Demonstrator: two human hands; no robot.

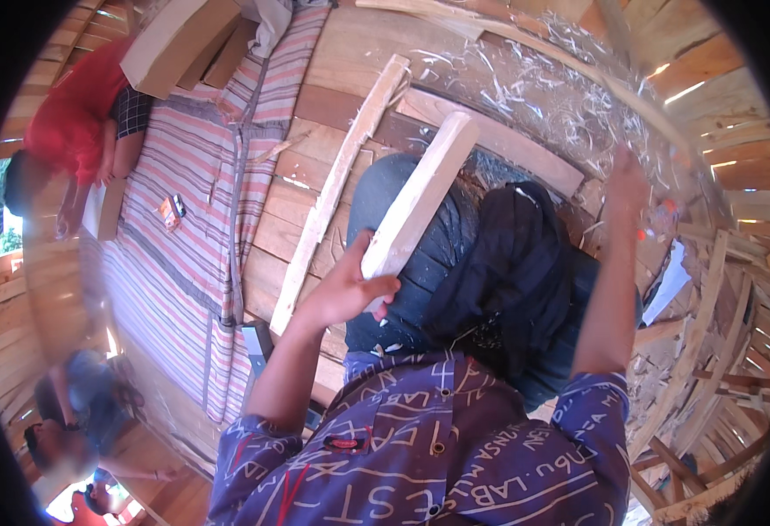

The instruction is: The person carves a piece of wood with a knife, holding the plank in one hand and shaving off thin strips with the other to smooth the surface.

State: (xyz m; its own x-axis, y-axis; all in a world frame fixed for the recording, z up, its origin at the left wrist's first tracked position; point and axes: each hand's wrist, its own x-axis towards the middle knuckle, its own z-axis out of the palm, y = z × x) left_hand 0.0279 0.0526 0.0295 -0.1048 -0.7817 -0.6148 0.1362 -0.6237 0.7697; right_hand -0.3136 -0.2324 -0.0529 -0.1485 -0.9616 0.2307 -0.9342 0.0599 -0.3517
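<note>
My left hand (350, 285) grips the near end of a pale wooden board (422, 195) that rests slanted across my lap, over my dark blue trousers (385, 202). A black cloth (516, 263) lies on my right thigh. My right hand (628, 180) is raised to the right, above a floor strewn with wood shavings (534, 83); it is blurred, and small orange and white bits show just beside it, so what it holds cannot be made out.
A long thin wooden strip (337, 184) lies on the plank floor to my left. A striped mat (192, 219) spreads further left with a small orange object (171, 210) on it. A person in a red shirt (74, 118) sits beyond. Other people are at the lower left. Curved wooden ribs (709, 351) rise on the right.
</note>
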